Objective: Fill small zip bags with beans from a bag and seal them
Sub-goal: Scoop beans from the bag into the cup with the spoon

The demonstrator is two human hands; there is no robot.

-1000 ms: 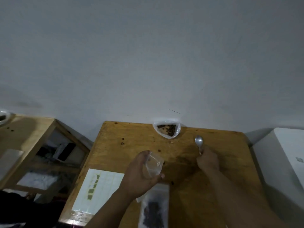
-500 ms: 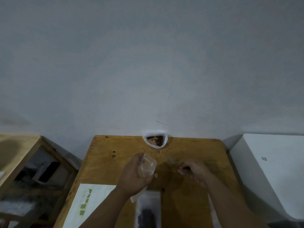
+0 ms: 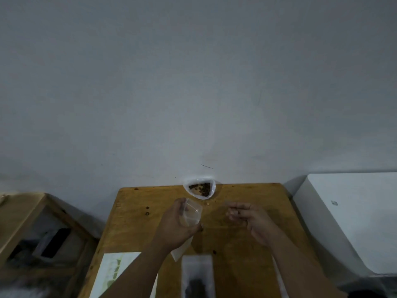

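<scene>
My left hand (image 3: 174,226) grips a small clear zip bag (image 3: 192,214), empty and held with its mouth up over the wooden table (image 3: 247,254). My right hand (image 3: 249,218) hovers to its right with fingers curled; the spoon it pinches shows only as a faint blur at the fingertips. An open white bag of beans (image 3: 199,189) sits against the wall at the table's far edge, beyond both hands. A zip bag with dark beans (image 3: 197,278) lies flat near the front edge.
A white sheet with green marks (image 3: 113,274) lies at the table's front left. Loose beans (image 3: 147,212) dot the wood. A white box-like unit (image 3: 354,216) stands right of the table, and a wooden shelf (image 3: 32,229) stands to the left.
My right hand has turned the spoon from pointing at the bean bag to lying sideways, and moved back toward the zip bag. The view has tilted up. My left hand keeps the bag.
</scene>
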